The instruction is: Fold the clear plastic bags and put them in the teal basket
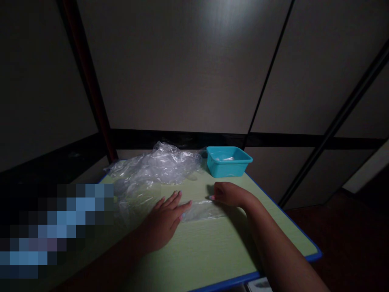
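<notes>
A flat, clear plastic bag or sheet (pixel 205 211) lies across the pale green tabletop (pixel 194 251) between my hands. My left hand (pixel 167 219) rests palm down at its left end, fingers spread, the thumb and fingertips over the plastic. Above the right part of that plastic is my right hand (pixel 226 194), its fingers curled into a closed fist with the thumb pointing left. Whatever it may grip is hidden by the fingers. Beyond my left hand sits a big crumpled heap of clear plastic (pixel 167 164).
A turquoise plastic basin (pixel 229 168) stands at the table's far right, with something clear and shiny inside. Blue edging (pixel 314 254) borders the table. Cabinet panels (pixel 182 73) rise directly behind it. A pixelated patch covers the lower left.
</notes>
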Demonstrator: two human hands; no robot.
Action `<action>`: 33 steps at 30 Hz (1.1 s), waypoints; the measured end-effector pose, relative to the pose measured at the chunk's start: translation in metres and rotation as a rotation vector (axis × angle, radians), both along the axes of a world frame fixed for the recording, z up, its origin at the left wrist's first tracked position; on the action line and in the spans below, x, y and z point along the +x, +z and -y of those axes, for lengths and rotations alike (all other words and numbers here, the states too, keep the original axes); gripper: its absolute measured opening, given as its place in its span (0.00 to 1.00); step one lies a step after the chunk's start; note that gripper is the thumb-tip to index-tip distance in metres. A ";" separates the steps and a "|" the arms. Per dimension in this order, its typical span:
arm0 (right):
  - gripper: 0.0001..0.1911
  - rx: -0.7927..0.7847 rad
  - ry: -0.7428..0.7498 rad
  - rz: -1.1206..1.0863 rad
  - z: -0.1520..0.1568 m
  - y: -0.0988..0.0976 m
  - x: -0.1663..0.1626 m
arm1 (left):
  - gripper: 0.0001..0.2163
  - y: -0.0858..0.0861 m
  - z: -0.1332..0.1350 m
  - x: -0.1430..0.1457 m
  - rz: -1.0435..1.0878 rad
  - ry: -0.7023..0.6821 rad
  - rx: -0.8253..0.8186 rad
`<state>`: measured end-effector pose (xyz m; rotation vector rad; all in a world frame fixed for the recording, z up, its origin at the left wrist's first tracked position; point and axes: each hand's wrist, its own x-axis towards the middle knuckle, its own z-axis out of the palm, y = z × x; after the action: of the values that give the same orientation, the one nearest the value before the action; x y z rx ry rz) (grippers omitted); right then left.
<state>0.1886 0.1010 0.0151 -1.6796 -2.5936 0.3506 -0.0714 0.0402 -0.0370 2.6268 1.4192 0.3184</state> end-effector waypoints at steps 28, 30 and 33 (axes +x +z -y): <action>0.14 -0.080 -0.013 0.107 0.003 0.007 0.000 | 0.15 0.007 0.003 0.002 0.071 0.010 -0.033; 0.14 -0.093 0.004 0.104 0.003 0.007 0.000 | 0.15 0.008 0.003 0.002 0.073 0.008 -0.036; 0.15 -0.109 0.027 0.097 0.004 0.007 0.000 | 0.15 0.008 0.003 0.002 0.072 0.009 -0.029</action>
<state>0.1882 0.0974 0.0223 -1.7378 -2.7151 0.4294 -0.0697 0.0370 -0.0291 2.5594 1.4024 0.3859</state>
